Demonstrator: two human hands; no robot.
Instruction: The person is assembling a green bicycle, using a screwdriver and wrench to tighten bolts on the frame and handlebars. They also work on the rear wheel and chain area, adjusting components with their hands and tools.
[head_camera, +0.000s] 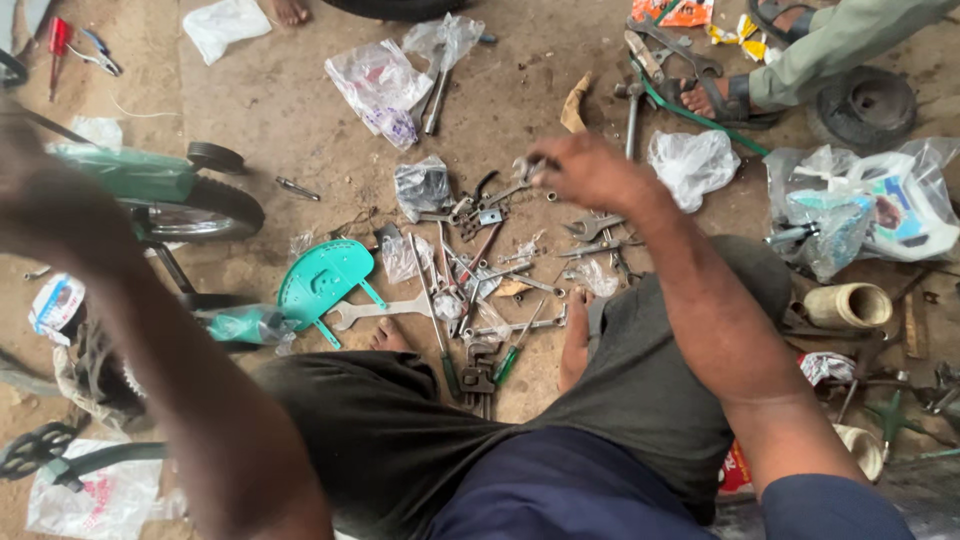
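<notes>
Metal spanner (522, 178) pinched by outstretched right hand (585, 170).

Dirt floor (300, 120), scattered tools (480, 270), plastic bags (380, 85)

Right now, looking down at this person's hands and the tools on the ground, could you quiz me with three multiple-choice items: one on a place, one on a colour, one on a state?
1. Where is the right hand?
A. Over the far end of the pile of tools
B. Resting on the small wheel
C. Inside a plastic bag

2. What colour is the flat perforated plastic guard beside the tools?
A. Red
B. Teal green
C. Black

3. What is the state of the left hand?
A. Gripping a spanner
B. Flat on the ground
C. Raised near the camera, blurred, grip unclear

Answers:
1 A, the hand reaches out above the farthest tools, fingers closed on a small metal piece.
2 B, the guard is plainly teal green.
3 C, the hand is a blur at the frame's left.
</notes>
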